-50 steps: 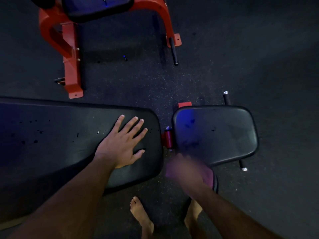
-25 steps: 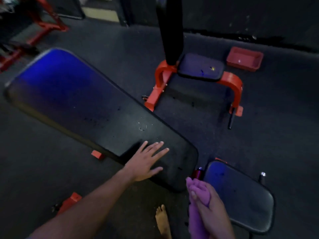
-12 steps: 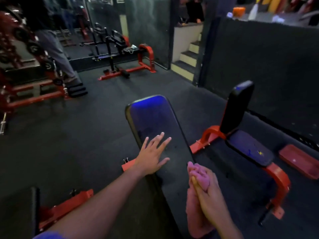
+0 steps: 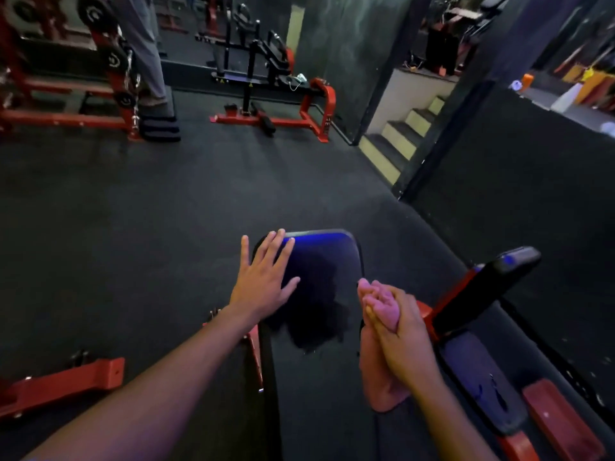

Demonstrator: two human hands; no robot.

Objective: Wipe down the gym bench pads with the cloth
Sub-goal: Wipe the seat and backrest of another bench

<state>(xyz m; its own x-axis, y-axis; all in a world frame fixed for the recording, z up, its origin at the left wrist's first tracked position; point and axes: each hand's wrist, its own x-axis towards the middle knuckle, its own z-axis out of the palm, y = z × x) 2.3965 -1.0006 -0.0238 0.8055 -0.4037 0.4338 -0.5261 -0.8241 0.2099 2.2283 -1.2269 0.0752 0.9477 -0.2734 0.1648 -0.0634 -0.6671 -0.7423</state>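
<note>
A long black bench pad (image 4: pixel 327 314) stretches away from me, its far end lit blue. My left hand (image 4: pixel 264 282) lies flat on the pad's far left edge, fingers spread. My right hand (image 4: pixel 397 334) is at the pad's right edge, shut on a pink cloth (image 4: pixel 381 380) that hangs down below the fist. A second bench stands to the right, with an upright black back pad (image 4: pixel 489 287) and a flat seat pad (image 4: pixel 482 380) on a red frame.
Red frame feet (image 4: pixel 63 382) lie on the dark rubber floor at the left. Red and black machines (image 4: pixel 266 91) and a weight rack (image 4: pixel 109 68) stand at the back, with a person's legs (image 4: pixel 143 44) beside them. Steps (image 4: pixel 402 131) rise at the back right.
My view has swung up from the floor to look along the bench. My left hand has slid toward the pad's far end. The right hand with the cloth has risen beside the pad.
</note>
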